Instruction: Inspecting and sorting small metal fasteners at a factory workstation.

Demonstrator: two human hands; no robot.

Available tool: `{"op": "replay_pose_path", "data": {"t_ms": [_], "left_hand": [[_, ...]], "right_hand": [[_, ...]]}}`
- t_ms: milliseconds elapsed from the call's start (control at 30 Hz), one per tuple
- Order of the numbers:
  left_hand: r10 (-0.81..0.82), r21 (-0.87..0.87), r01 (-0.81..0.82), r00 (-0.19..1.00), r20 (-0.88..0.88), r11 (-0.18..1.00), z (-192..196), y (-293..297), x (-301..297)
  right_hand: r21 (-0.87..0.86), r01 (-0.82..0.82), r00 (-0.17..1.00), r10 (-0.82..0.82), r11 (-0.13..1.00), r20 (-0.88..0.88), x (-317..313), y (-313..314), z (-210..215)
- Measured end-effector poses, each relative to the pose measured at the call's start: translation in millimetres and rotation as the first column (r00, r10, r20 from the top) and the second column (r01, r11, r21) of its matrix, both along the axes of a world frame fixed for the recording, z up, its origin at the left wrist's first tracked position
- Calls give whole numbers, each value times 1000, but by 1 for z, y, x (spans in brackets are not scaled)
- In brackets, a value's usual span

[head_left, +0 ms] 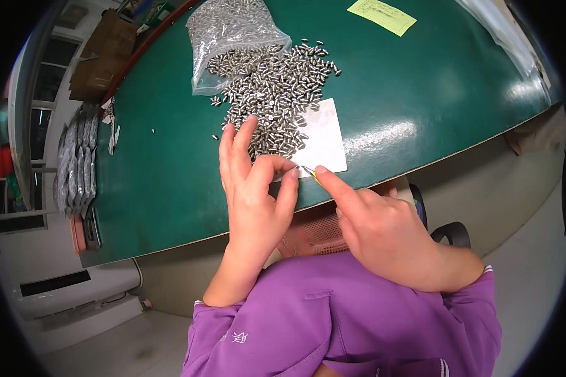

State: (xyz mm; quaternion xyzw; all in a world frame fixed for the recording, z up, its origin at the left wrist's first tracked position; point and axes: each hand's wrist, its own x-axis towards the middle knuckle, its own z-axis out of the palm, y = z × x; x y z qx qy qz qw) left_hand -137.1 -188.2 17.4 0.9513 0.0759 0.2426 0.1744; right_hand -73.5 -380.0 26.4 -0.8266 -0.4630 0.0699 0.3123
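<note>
Small metal part [298,167] pinched at center of the frame.
We see the left hand's [256,195] thumb and index closed narrowly on it (mostly hidden by fingertips); the right hand [390,235] grips a thin yellow tool [314,176], tip just beside the part. We mark a white sheet [324,141] beneath, loose metal parts [277,81] heaped upper center, a clear bag [229,31] at top, green table [163,182] under all, yellow paper [382,16] upper right.

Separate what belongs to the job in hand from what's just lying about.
Seemingly part of the job:
small metal parts
open clear bag
white sheet
thin tool in right fingers

Seemingly just lying about:
yellow slip
brown cardboard
stacked bags at left
</note>
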Motion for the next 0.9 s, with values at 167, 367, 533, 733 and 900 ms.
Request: {"op": "replay_pose_path", "data": {"t_ms": [167, 367, 533, 733, 900], "left_hand": [[-11, 15, 11, 1000, 13, 1000, 0, 1, 1], [-23, 2, 23, 999, 35, 1000, -1, 3, 0], [-45, -21, 45, 999, 28, 999, -3, 3, 3], [-44, -32, 44, 999, 18, 998, -1, 3, 2], [-125, -31, 123, 991, -50, 992, 7, -1, -7]], "right_hand": [[0, 3, 1000, -3, 1000, 16, -2, 3, -2], [-22, -17, 1000, 17, 1000, 19, -1, 3, 0], [-57, -34, 999, 35, 998, 16, 4, 5, 7], [-30, -73, 997, 73, 997, -1, 7, 6, 12], [-31, 5, 998, -3, 999, 67, 1, 5, 2]]}}
